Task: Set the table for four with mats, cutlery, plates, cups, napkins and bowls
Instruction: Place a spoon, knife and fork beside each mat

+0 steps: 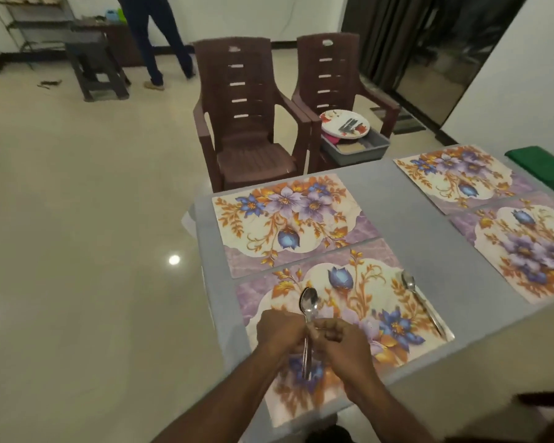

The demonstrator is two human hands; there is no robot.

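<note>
Grey bench is carrying four mats; I'm gripping spoons in both hands, next laying one down.

This is the dining area of a home. A grey desk carries four flowered place mats, and two brown plastic armchairs stand at its far end. One chair holds a grey tub with a patterned plate resting on top. The floor is glossy cream tile that reflects a ceiling light. Dark curtains hang beside a glass sliding door. At the far wall stand a metal rack, a dark cabinet and a plastic stool.
</note>
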